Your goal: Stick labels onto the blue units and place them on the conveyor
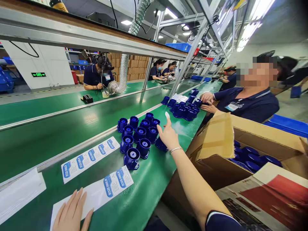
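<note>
A white label sheet (pixel 98 194) with two blue-and-white labels (pixel 115 182) at its far end lies flat on the green table (pixel 134 195); just beyond, dark-blue plastic cups (pixel 140 135) stand clustered, round tops facing up

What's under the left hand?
A white label sheet, with two blue labels showing near its far end. The left hand covers part of the sheet, so whatever is printed beneath the hand can't be seen.

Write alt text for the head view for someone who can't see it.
The left hand rests on a label sheet on a green surface, while the right hand, something white on its index finger, is held beside clustered blue parts. Farther along, a co-worker handles more; an open carton holding others stands at right.
</note>
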### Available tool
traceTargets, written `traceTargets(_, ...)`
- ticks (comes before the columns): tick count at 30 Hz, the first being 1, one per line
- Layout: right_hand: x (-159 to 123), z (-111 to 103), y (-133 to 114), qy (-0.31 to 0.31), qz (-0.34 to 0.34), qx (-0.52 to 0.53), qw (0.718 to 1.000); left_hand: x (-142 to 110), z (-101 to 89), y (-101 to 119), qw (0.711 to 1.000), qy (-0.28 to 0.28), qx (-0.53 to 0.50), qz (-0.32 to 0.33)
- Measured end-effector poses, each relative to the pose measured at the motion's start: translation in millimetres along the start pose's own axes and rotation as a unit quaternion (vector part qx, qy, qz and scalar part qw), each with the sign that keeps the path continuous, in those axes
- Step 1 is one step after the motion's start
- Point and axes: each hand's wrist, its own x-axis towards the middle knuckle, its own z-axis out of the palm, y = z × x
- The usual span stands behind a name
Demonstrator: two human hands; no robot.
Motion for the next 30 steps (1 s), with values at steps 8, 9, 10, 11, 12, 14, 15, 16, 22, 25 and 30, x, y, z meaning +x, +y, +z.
traceTargets(8,-97,-12,-71,0.025,-0.309,0.196,0.93,-2,-16.4,14,0.998,0.052,0.032,-0.015)
traceTargets(9,-111,-8,-78,-0.001,-0.359,0.195,0.912,-3,-17.4,14,0.998,0.052,0.032,-0.014)
traceTargets(10,-121,-4,-82,-0.022,-0.394,0.187,0.9,-3,-18.5,15,0.998,0.05,0.032,-0.016)
traceTargets(11,-128,1,-84,-0.034,-0.411,0.178,0.894,-3,-19.7,16,0.998,0.047,0.033,-0.019)
traceTargets(12,-132,7,-84,-0.04,-0.416,0.171,0.892,-4,-21.0,16,0.998,0.044,0.034,-0.025)
traceTargets(14,-129,18,-79,-0.036,-0.402,0.167,0.899,-6,-24.0,18,0.998,0.038,0.036,-0.042)
traceTargets(15,-126,23,-76,-0.033,-0.397,0.168,0.902,-7,-25.6,19,0.997,0.035,0.036,-0.053)
traceTargets(16,-121,27,-72,-0.03,-0.396,0.17,0.902,-8,-27.2,20,0.997,0.032,0.036,-0.061)
traceTargets(22,-120,27,-70,-0.015,-0.422,0.14,0.896,-9,-35.9,25,0.993,0.015,0.063,-0.099)
traceTargets(25,-130,17,-81,0.003,-0.429,0.142,0.892,-10,-38.6,27,0.99,0.016,0.077,-0.115)
traceTargets(30,-132,8,-98,0.012,-0.42,0.189,0.888,-13,-41.0,23,0.987,0.018,0.087,-0.134)
